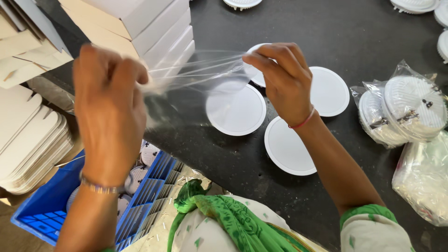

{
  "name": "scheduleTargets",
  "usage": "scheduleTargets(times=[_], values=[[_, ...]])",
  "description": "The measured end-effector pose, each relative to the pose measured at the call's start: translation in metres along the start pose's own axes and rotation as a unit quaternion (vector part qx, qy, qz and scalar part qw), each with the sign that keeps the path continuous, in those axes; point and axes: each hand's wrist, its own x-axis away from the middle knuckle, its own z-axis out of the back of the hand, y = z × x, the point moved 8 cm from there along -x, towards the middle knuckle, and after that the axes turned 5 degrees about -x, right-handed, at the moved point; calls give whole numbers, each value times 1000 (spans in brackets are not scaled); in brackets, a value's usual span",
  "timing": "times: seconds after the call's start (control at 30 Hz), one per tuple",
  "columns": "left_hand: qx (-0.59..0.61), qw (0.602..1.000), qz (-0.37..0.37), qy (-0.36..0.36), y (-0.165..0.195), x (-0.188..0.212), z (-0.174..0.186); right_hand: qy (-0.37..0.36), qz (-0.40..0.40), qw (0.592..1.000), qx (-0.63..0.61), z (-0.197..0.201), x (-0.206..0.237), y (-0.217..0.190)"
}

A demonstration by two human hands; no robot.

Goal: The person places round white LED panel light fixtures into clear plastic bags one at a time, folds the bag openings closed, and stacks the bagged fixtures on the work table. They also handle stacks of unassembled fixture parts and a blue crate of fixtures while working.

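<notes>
Both hands hold a clear plastic bag [200, 74] stretched between them above a dark table [224, 154]. My left hand [109, 107] pinches the bag's left end near a stack of white boxes. My right hand [280, 79] pinches its right end above several white round discs. One disc [235, 112] lies right under the bag, another disc [287, 149] lies by my right wrist, and a third disc [331, 91] lies further right.
White cardboard boxes [158, 28] are stacked at the back left. Flat cardboard sheets [28, 140] pile up at the left. A blue crate [144, 196] below the table holds round parts. Bagged round parts [406, 107] lie at the right edge.
</notes>
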Motion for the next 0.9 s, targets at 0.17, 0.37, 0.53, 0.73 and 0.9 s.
scheduleTargets(times=[0.17,0.37,0.53,0.73,0.9], values=[[-28,995,-23,-91,32,35,-17,-90,-40,995,-19,9,49,-20],[33,985,23,-166,48,72,-51,-160,-360,912,-113,6,167,-17],[-56,986,64,-143,-4,56,-61,-308,-285,902,99,4,230,-20],[-119,992,-1,-33,-6,-10,-98,-346,-284,890,88,30,247,-9],[-64,998,-18,22,109,19,-94,-202,-344,916,51,140,243,8]])
